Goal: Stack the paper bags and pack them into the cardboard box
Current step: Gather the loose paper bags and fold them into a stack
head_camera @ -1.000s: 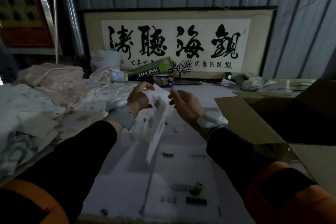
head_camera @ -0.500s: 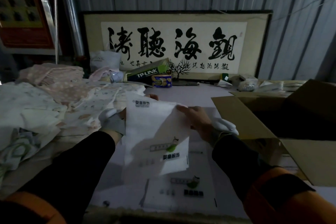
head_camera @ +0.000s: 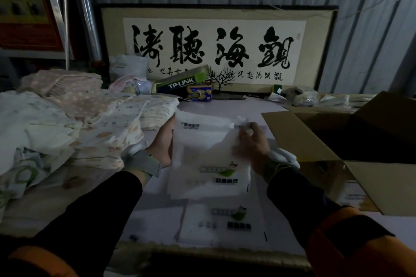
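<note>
Head view, dim light: a flat white paper bag with dark printed characters and a small green logo [head_camera: 209, 157] is held up over the pale table [head_camera: 155, 216], face toward the camera, between both hands. The left hand [head_camera: 163, 145] grips the bag's left edge, thumb side on the front and fingers hidden behind the sheet. The right hand [head_camera: 253, 141] is closed on the bag's upper right corner, pinching it along with a bit of crumpled white handle; this corner is blurred. Directly below the held bag, more white paper bags of the same print [head_camera: 225, 220] lie flat on the table, near its front edge. To the right stands an open brown cardboard box [head_camera: 304, 139] with its flaps spread, its inside dark and its contents impossible to make out. On the left a heap of pale patterned cloth [head_camera: 90, 123] covers the table. Behind, a framed calligraphy panel [head_camera: 213, 47] leans on the corrugated wall, with a green TP-LINK carton [head_camera: 183, 82] before it.
</note>
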### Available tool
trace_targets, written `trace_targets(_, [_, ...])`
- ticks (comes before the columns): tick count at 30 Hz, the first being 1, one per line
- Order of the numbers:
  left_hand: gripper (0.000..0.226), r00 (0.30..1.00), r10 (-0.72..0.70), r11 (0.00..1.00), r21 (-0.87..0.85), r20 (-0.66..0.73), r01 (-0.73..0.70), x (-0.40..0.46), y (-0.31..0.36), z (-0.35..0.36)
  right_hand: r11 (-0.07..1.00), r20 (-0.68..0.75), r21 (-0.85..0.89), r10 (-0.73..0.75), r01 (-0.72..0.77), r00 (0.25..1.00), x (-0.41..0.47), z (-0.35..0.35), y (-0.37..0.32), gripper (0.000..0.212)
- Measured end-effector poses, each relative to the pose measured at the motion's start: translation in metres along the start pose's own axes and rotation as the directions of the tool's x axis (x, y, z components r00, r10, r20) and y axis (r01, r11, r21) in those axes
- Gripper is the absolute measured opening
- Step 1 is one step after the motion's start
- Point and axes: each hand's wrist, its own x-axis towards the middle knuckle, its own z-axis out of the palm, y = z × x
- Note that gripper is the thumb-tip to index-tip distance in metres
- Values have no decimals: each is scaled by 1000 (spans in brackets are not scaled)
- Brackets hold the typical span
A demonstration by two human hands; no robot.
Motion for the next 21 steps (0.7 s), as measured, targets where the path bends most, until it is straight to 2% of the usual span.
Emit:
trace_targets(3, [78, 997, -59, 998, -24, 45, 60, 0, -15, -4, 997, -30, -63, 33, -35, 999, 2, -3, 14, 14])
trace_targets(4, [75, 996, -72, 997, 0, 54, 72, 1, -18, -5, 996, -37, -71, 42, -44, 998, 2, -4, 17, 11])
trace_targets(8, [39, 993, -120, 948, 298, 5, 113, -3, -32, 0, 993, -48, -85, 80, -84, 996, -2, -9, 31, 23])
trace_targets(11, [32, 999, -18, 865, 501, -40, 36, -2, -39, 6, 988, 45, -4, 157, -157, 987, -7, -11, 37, 36])
trace_targets(13, [35, 996, -5, 863, 503, -90, 49, 2, -45, 6, 981, 83, -17, 193, -192, 978, -9, -14, 41, 41])
trace_targets(17, [34, 989, -56, 893, 436, -134, 109, 5, -58, 6, 965, 87, -94, 252, -244, 964, -12, -23, 55, 31])
trace_targets(19, [28, 990, -94, 879, 459, -104, 132, 7, -65, 7, 932, 66, -229, 302, -280, 951, -12, -29, 63, 36])
trace_targets(21, [28, 988, -131, 848, 507, -86, 157, 8, -72, 8, 890, 104, -346, 351, -297, 931, -10, -30, 71, 42])
